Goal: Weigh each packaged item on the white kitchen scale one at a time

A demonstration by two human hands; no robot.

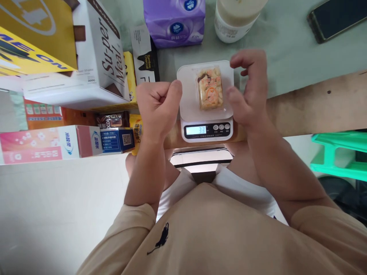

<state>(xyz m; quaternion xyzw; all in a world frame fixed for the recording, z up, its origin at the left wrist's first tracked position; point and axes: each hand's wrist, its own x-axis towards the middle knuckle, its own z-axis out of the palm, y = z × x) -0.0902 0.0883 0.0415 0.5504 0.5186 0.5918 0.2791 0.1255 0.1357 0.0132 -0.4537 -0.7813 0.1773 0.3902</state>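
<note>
Snack pkt [210, 88], clear wrap w/ red print, lies flat on the platform of the white scale [187, 100], approx. mid, a bit to its R side. Scale's readout [196, 130] is lit, shows 33; unit too small to read. L hand [159, 109] is balled in a fist at the scale's L edge, thumb on top; inside hidden, can't tell if it holds anything. R hand [249, 89] is at the scale's R edge, thumb & index apart, other fingers curled, grip loose and clear of the pkt; can't tell if either hand touches the scale. Behind scale: purple tissue pk [174, 23], w/ lidded jar [235, 25] behind its R corner. Phone [338, 19] well off to scale's far R. L of scale: Bamboo Charcoal box [143, 53], then white Su-per Meal box [107, 53]; nearer the person, also L of scale, blue box [114, 139] & pink/white box [40, 145].
</note>
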